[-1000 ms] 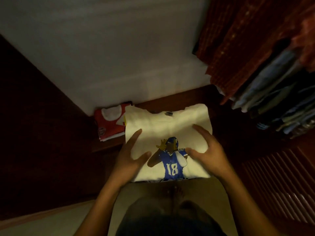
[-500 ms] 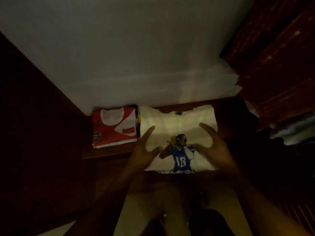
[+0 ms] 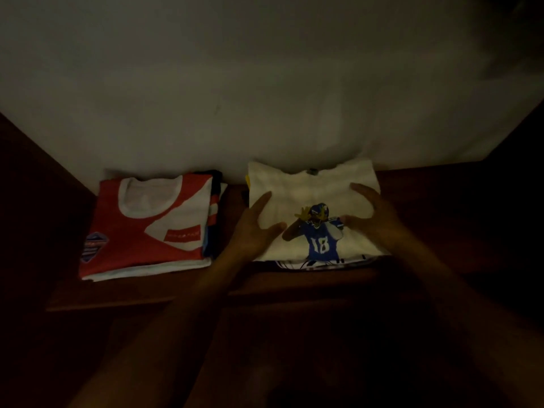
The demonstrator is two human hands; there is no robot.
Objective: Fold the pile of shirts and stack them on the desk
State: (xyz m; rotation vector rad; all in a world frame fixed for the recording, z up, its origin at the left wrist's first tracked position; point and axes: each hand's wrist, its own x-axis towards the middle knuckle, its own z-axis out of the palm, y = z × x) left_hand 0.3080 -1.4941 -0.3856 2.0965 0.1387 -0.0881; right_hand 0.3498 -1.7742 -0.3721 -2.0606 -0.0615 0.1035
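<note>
On the wooden desk (image 3: 132,293) lie a red-topped stack (image 3: 153,231) and a white-topped stack (image 3: 312,195) of shirts.

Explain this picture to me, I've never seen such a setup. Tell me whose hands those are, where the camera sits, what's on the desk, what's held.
No machine here: a person wears a camera on the head, looking down at their own hands, and this picture comes from it. On the wooden desk, against a pale wall, lie two piles of folded shirts. A red and white shirt tops the left pile; a white shirt printed with a player numbered 18 tops the right. The left hand and right hand rest on the white shirt with fingers spread. Neither grips anything.
</note>
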